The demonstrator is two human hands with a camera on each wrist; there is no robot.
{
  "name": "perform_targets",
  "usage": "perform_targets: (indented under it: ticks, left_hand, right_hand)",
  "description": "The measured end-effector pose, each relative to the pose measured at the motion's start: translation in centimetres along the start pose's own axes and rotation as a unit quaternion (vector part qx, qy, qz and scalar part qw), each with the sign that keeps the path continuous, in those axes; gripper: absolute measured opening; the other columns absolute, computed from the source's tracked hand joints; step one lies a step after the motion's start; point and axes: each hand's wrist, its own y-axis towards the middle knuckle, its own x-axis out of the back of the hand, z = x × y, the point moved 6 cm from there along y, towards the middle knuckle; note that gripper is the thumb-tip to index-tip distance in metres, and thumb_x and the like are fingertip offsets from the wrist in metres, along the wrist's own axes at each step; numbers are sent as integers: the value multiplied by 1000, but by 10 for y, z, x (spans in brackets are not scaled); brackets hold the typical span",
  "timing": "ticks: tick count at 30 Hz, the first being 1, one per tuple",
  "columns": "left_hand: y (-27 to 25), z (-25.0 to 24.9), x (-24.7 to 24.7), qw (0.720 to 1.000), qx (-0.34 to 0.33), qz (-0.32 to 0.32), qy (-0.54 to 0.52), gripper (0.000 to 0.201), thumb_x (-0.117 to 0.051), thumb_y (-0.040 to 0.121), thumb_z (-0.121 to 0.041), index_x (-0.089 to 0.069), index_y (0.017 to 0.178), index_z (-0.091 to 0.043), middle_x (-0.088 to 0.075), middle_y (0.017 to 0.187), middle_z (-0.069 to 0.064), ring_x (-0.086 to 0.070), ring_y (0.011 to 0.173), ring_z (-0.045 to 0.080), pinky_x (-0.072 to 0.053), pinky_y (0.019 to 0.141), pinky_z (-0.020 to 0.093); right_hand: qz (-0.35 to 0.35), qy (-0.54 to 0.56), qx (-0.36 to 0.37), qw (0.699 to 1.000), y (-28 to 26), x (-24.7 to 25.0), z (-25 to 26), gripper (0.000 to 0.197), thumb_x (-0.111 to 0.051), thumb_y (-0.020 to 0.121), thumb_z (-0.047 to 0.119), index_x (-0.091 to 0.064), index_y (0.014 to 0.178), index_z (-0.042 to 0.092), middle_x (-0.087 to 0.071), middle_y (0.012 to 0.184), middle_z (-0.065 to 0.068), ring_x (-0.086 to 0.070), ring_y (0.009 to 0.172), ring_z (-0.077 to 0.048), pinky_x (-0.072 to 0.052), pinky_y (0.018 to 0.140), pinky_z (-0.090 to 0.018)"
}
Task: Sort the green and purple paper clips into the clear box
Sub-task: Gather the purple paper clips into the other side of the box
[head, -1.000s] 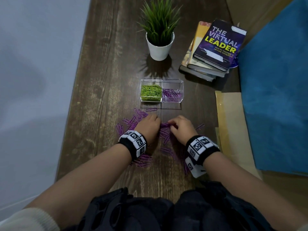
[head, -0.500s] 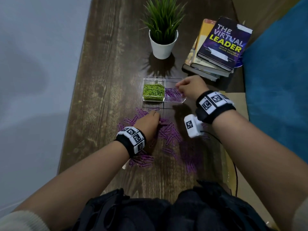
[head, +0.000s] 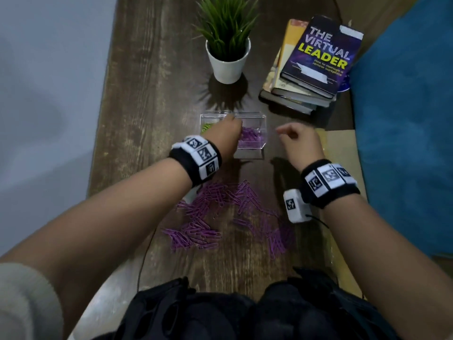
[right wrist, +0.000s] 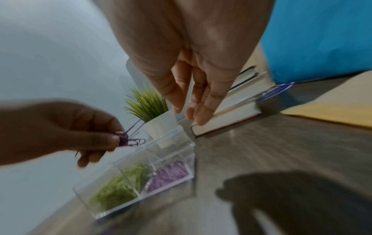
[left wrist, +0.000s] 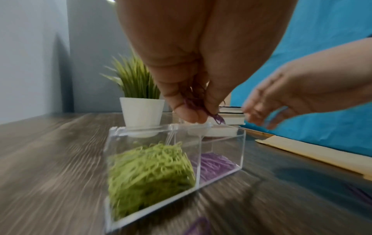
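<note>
The clear two-compartment box (head: 252,153) (left wrist: 222,143) (right wrist: 171,143) stands mid-table, green clips (left wrist: 149,167) (right wrist: 118,189) in its left half and purple clips (head: 250,138) (left wrist: 215,163) (right wrist: 171,174) in its right half. My left hand (head: 225,133) (left wrist: 193,111) (right wrist: 112,139) hovers over the box and pinches a small bunch of purple clips (left wrist: 196,101) (right wrist: 128,139). My right hand (head: 296,138) (right wrist: 187,111) hangs in the air just right of the box, fingers relaxed and holding nothing. Several loose purple clips (head: 220,212) lie scattered on the wood nearer to me.
A potted plant in a white pot (head: 228,62) stands behind the box. A stack of books (head: 313,65) lies at the back right. A tan envelope (head: 340,153) lies by the table's right edge, with blue fabric (head: 404,143) beyond it.
My left hand has risen from the loose pile to above the box with purple clips in it. My right hand has drawn back from over the purple compartment to the right.
</note>
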Motion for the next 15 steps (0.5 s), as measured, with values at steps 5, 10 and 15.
perform_targets:
  ticks: [5,10,15]
  left_hand:
    - [36,-24,1,989,-13,71,132,28,-48,90,3,-50,118,7,-49,121,25,-56,107,42,-45,86,44]
    - [42,-32,-12,966,-27,95,240,28,-48,91,-4,-58,116,0,-56,121,21,-51,115,38,-44,93,44]
    - [26,-32,-13,968,-32,21,249,30,-54,86,-10,-57,115,-1,-55,119,19,-45,114,35,-39,93,42]
  right_hand:
    - [77,-122,18,989,-42,1,-64,31,-53,85,-3,-69,110,6,-61,117,-9,-56,110,-23,-36,97,-19]
    - [184,-220,78,955,-80,-11,-85,52,-54,82,0,-54,134,8,-47,133,-7,-41,124,-25,-29,109,-28]
    - [209,-244,85,943,-112,-18,-89,57,-54,87,13,-42,142,12,-40,134,-6,-36,123,-22,-30,109,-32]
